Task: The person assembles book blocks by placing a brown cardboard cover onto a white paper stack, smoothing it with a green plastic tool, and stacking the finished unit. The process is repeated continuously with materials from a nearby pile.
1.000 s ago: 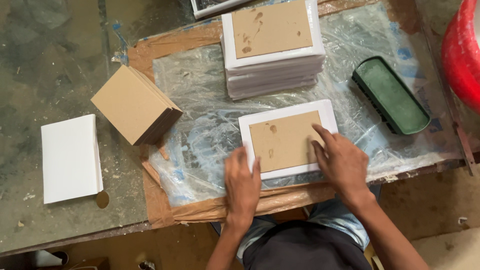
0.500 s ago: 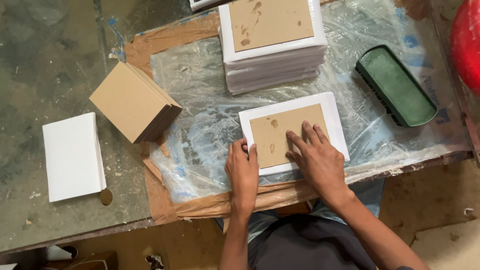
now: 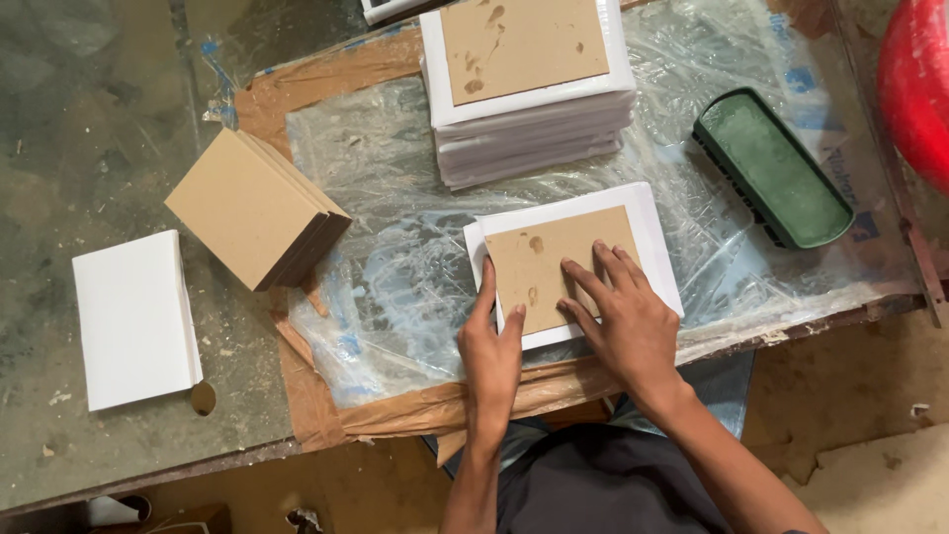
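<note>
A brown card (image 3: 559, 265) lay on a white sheet (image 3: 647, 222) near the front edge of the table (image 3: 59, 148), right in front of the person. The right hand (image 3: 623, 321) hid the card's corner at 5 o'clock. The white sheet showed as a border around the card, and its near edge was partly covered by both hands.

The sheet sat on crinkly clear plastic (image 3: 395, 267), with open plastic to its 9 o'clock. The table edge ran close under the wrists.

The right hand lay flat with its fingers spread, pressing down on the card. The left hand (image 3: 491, 341) was open too, its fingers straight along the card's left edge and its thumb on the card.

At 12 o'clock stood a stack of white sheets (image 3: 534, 138) with another brown card on top; its far edge was cut off. At 2 o'clock lay a long green tray (image 3: 776, 163). A red thing (image 3: 919, 89) was cut off at the right edge, too little to tell what. At 9 o'clock sat a pile of brown cards (image 3: 252, 208), and past it a white pile (image 3: 133, 316).
</note>
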